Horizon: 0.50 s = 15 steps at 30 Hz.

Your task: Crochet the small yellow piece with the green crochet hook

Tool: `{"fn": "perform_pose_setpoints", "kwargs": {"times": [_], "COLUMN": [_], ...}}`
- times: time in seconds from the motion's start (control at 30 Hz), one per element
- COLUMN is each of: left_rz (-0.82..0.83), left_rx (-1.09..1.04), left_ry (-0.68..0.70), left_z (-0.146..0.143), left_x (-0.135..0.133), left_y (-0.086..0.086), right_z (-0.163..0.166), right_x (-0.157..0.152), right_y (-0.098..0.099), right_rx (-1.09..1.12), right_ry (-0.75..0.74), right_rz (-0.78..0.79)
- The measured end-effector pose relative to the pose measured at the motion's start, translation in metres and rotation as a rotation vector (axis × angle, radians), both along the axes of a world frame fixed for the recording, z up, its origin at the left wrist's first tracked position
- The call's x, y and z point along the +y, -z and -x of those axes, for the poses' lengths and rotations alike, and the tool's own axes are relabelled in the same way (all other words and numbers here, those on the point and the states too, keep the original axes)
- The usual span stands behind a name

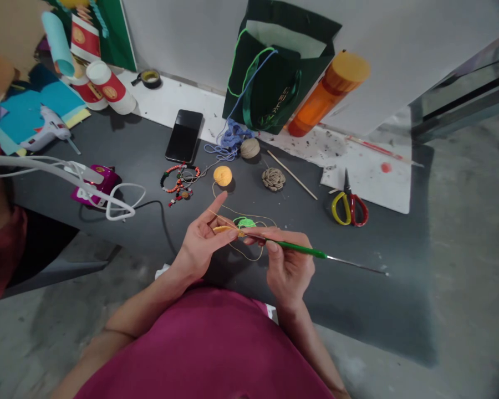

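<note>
while a left hand pinches a small orange crocheted piece between thumb and fingertips, forefinger raised, a right hand grasps a slim green-handled crochet hook pencil-style, its head at the piece. thin tan cord hangs in loose loops below, beside a bright green yarn scrap. a round orange yarn ball sits just ahead on a dark grey tabletop. a pinch close to the hook's head appears steadiest for such fine work.

Two hands, two yarn balls, one crochet hook.
</note>
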<state>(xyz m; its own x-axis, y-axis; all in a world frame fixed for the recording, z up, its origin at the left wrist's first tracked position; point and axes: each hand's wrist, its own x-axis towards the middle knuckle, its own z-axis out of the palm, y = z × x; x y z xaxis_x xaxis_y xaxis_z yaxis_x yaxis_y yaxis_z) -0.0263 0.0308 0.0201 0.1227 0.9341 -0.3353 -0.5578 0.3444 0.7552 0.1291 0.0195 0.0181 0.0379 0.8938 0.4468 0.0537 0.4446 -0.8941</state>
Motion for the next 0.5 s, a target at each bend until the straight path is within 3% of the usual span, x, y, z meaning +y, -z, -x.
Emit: {"fn": "perform_pose_setpoints", "kwargs": {"times": [0.5], "left_rz": [0.015], "left_rx": [0.008], "left_ry": [-0.004], "left_z": [-0.0006], "left_x": [-0.0001], "left_y": [0.0004], "right_z": [0.0025], "right_x": [-0.0004], "right_y": [0.0001], "right_rx": [-0.050], "right_ry": [0.060], "right_rz": [-0.053]}}
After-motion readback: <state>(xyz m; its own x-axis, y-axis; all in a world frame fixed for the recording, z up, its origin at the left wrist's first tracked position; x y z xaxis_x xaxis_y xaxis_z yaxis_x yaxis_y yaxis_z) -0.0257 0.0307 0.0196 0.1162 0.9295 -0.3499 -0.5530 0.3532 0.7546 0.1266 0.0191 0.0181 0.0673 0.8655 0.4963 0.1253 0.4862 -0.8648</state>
